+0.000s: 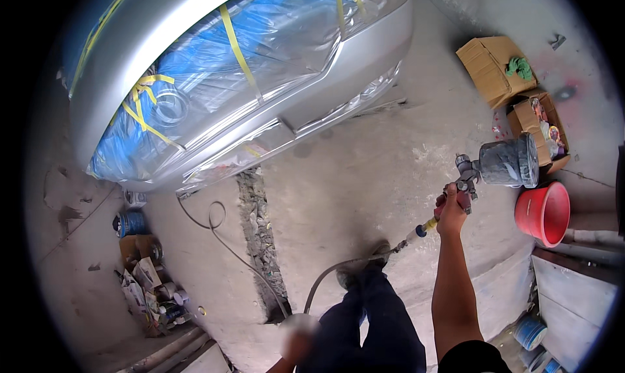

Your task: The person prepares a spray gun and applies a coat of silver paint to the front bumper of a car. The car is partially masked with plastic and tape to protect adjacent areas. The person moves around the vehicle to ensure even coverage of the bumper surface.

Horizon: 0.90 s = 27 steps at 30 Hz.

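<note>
My right hand point(451, 211) is wrapped round the handle of a paint spray gun point(466, 169), held out to the right. A dark, paint-stained cup point(509, 162) is fixed to the gun. From the handle's lower end a grey air hose point(338, 265) runs down to my left hand point(298, 348), low in the view near my leg. Both runs of the hose meet at that hand, which appears closed on it; a blurred patch hides its fingers. Ahead stands a silver car body point(364, 67), partly masked with clear-blue plastic film point(202, 54) and yellow tape point(238, 44).
The hose's far run coils on the concrete floor beside a rough broken strip point(256, 223). On the right are cardboard boxes point(485, 70), a red bucket point(535, 213) and a pale panel point(576, 288). Cans and clutter point(153, 282) lie on the left.
</note>
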Tool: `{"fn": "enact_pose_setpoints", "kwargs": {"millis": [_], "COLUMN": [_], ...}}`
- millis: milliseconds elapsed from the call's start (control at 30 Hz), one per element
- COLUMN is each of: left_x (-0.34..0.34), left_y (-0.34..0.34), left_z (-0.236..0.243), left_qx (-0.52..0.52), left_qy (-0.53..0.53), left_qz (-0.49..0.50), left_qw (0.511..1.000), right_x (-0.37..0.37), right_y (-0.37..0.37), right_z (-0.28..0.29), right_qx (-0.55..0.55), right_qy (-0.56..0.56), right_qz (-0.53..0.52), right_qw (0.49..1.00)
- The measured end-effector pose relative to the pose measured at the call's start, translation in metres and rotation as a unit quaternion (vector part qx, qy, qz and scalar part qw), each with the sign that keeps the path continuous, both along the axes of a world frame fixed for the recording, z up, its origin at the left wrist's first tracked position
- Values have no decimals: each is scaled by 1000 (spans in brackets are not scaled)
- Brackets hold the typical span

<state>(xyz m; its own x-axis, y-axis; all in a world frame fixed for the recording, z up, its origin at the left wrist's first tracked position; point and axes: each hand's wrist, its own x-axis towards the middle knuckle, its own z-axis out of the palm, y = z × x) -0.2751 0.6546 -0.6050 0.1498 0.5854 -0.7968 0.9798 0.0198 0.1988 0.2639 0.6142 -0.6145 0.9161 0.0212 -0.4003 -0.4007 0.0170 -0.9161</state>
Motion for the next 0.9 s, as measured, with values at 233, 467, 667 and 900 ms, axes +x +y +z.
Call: {"fn": "enact_pose_setpoints", "kwargs": {"millis": [233, 467, 667, 900], "left_x": [-32, 12, 116, 133], "left_y": [-15, -64, -128, -185], "left_z": [10, 35, 43, 59], "left_qx": [35, 57, 1, -32], "left_qy": [40, 144, 86, 128], "left_qz": [53, 89, 40, 42], "left_qw": [997, 984, 996, 990], "right_x": [-101, -45, 92, 96], "right_y": [28, 8, -60, -40], "right_z": [-4, 36, 64, 93], "right_qx": [49, 38, -2, 48], "right_qy": [118, 94, -34, -72], "right_qz": [265, 276, 113, 230], "right_qw": [956, 956, 993, 969]}}
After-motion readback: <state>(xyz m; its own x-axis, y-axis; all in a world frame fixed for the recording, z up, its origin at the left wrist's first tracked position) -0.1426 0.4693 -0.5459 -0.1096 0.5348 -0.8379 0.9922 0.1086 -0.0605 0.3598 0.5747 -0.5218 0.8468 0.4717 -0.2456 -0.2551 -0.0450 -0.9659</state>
